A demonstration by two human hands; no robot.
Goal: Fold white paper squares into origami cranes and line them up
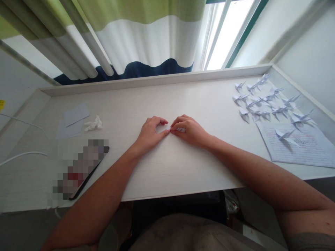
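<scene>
Above the middle of the desk, my right hand [190, 129] pinches a small piece of folded white paper [181, 130]; its fingers cover most of the paper, so the folded shape is hard to make out. My left hand [153, 130] faces it with thumb and index finger apart in a C shape. The left thumb tip meets the paper's edge beside the right fingertips, and I cannot tell whether it presses on it. Several folded white paper cranes [264, 101] stand in rows at the back right.
One more crane [285, 134] sits on a lined, written paper pad [311, 150] at the right. On the left lie loose white paper sheets [75, 115], a crumpled tissue [94, 123], a blurred phone [81, 170] and a white cable [23, 153]. A raised rim [157, 78] borders the desk's back.
</scene>
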